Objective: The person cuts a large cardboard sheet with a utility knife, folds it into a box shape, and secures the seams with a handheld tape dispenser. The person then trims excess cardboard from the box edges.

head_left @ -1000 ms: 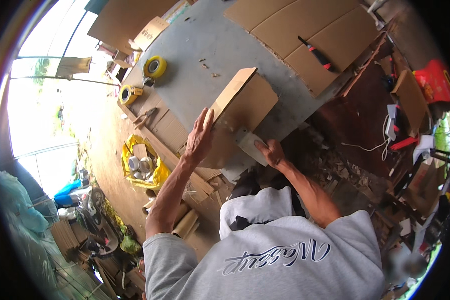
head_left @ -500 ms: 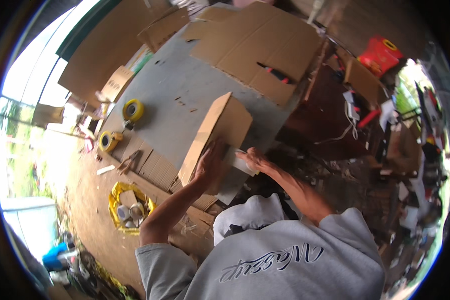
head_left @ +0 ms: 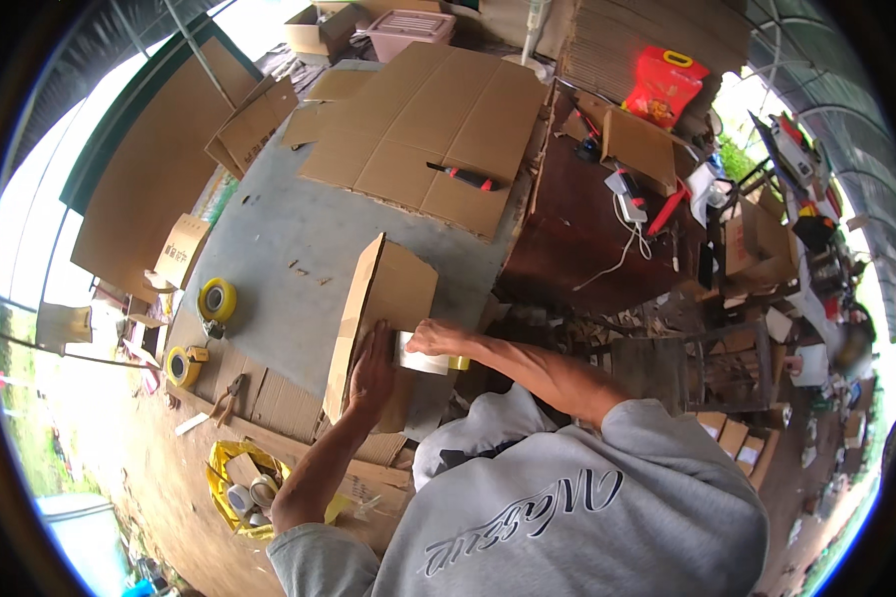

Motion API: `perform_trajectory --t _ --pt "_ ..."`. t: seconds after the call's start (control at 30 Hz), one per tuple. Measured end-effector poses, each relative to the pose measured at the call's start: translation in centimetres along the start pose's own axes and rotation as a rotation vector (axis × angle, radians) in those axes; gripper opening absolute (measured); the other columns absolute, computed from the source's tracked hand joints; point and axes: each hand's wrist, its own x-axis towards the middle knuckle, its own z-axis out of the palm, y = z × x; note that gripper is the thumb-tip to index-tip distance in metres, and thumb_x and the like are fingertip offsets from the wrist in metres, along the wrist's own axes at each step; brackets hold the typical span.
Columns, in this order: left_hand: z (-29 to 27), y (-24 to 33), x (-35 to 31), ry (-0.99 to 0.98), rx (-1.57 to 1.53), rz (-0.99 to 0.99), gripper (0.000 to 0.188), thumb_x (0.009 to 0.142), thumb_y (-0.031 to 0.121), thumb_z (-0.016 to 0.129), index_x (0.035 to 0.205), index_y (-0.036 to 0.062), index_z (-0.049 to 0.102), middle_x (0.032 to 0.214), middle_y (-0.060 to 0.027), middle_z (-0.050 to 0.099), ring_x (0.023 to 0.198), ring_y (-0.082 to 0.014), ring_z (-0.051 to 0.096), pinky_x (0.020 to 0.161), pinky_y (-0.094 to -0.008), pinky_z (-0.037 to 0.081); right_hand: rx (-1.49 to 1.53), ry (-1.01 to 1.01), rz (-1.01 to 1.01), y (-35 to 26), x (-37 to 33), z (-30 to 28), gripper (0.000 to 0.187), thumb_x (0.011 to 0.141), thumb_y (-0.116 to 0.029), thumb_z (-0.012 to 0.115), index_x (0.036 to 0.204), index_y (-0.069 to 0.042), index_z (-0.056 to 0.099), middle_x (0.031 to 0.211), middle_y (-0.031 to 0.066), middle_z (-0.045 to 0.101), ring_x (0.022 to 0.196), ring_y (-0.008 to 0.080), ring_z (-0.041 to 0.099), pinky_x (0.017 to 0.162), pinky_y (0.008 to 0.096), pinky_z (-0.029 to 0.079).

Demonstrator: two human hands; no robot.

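Note:
A folded cardboard piece [head_left: 400,284] with a strip of tape along its narrow side stands near the table's front edge. My left hand [head_left: 373,370] lies against its face, fingers stretched out and close together. Just to the right, my right hand [head_left: 431,339] is closed on a white flat piece [head_left: 423,360] beside the cardboard. A bit of yellow shows at that piece's right end; its exact kind is unclear. Whether it touches the cardboard cannot be made out.
The grey tabletop [head_left: 269,239] holds a yellow tape roll [head_left: 217,299], a second tape roll [head_left: 181,366] and pliers [head_left: 229,398]. Farther back, a red-and-black cutter [head_left: 463,177] rests on a flat cardboard sheet [head_left: 418,109]. A yellow bag [head_left: 219,483] stands at the lower left.
The whole view has shifted, so the table appears farther left. My right hand has come closer to my left hand and the cardboard, still with the white piece.

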Motion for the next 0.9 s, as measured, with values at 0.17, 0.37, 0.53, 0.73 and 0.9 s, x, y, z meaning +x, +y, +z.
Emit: perform_trajectory --t 0.17,0.37,0.53,0.73,0.9 --pt "-1.6 -0.6 0.9 0.1 -0.329 -0.1 0.056 0.099 0.023 0.043 0.147 -0.004 0.049 0.16 -0.0159 0.043 0.152 -0.0251 0.033 0.127 -0.0371 0.018 0.108 -0.058 -0.237 2.6 -0.4 -0.8 0.03 0.096 -0.026 0.053 0.083 -0.002 0.065 0.08 0.0235 0.064 0.079 0.0424 0.066 0.071 0.054 0.051" --pt "-2.0 -0.2 -0.1 -0.058 -0.056 -0.009 0.059 0.1 0.026 0.042 0.151 -0.0015 0.046 0.162 -0.014 0.04 0.154 -0.0254 0.029 0.128 -0.0406 0.014 0.225 -0.091 0.327 -0.4 -2.0 0.8 0.05 0.099 -0.045 0.05 0.095 0.001 0.07 0.09 0.032 0.067 0.088 0.0468 0.07 0.079 0.0534 0.055" --pt "-1.8 0.0 -0.1 -0.057 -0.141 -0.021 0.059 0.099 0.024 0.042 0.151 -0.0021 0.045 0.162 -0.0163 0.039 0.154 -0.0275 0.028 0.127 -0.0411 0.015 0.072 -0.042 0.131 0.3 -1.7 3.3 0.047 0.097 -0.043 0.053 0.095 -0.001 0.072 0.089 0.0313 0.069 0.081 0.0472 0.069 0.073 0.0547 0.055" --pt "-1.3 -0.3 0.7 0.135 -0.387 -0.103 0.05 0.096 0.013 0.045 0.143 -0.0023 0.051 0.153 -0.0189 0.046 0.148 -0.0311 0.036 0.124 -0.0417 0.025 -0.375 0.117 -0.245 0.7 1.7 3.2 0.022 0.088 -0.017 0.061 0.077 -0.004 0.074 0.073 0.0212 0.069 0.062 0.0335 0.068 0.057 0.0473 0.054" --pt "-1.0 3.2 0.5 -0.005 -0.921 -0.087 0.04 0.094 0.008 0.049 0.131 -0.0023 0.057 0.131 -0.024 0.057 0.128 -0.0399 0.051 0.117 -0.047 0.036 0.117 0.165 -0.338 1.3 -0.8 3.2 0.017 0.084 -0.016 0.063 0.081 -0.006 0.076 0.08 0.015 0.074 0.073 0.0295 0.07 0.066 0.0492 0.055"
